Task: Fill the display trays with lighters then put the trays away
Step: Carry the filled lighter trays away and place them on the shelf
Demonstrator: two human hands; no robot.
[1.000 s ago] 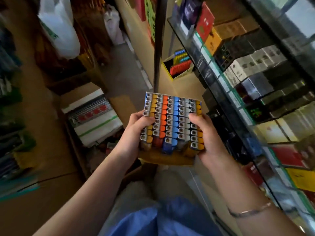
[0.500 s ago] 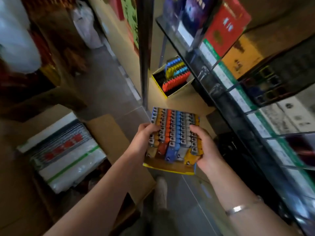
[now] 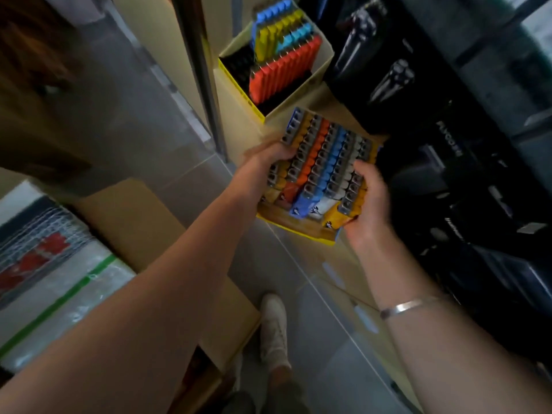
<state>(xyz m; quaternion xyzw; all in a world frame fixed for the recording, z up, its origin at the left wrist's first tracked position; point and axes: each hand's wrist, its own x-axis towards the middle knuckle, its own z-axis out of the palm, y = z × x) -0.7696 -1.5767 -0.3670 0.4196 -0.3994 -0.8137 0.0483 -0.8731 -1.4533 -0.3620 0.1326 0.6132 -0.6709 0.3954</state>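
While both hands, left hand (image 3: 263,162) and right hand (image 3: 369,210), fingers clamped on the full tray (image 3: 321,171), carry it nearer the far box (image 3: 280,58), shelving comes next.

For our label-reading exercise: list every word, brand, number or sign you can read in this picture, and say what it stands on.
No text reads with certainty.
White lettering on a dark package on the right shelves: rotated and blurred, unreadable.
Fainter lettering on a dark package lower down: too blurred.
Small dark marks on the lighters at the near edge of the tray: pictures, not words.
Red marks on the wrapped bundle: unreadable.
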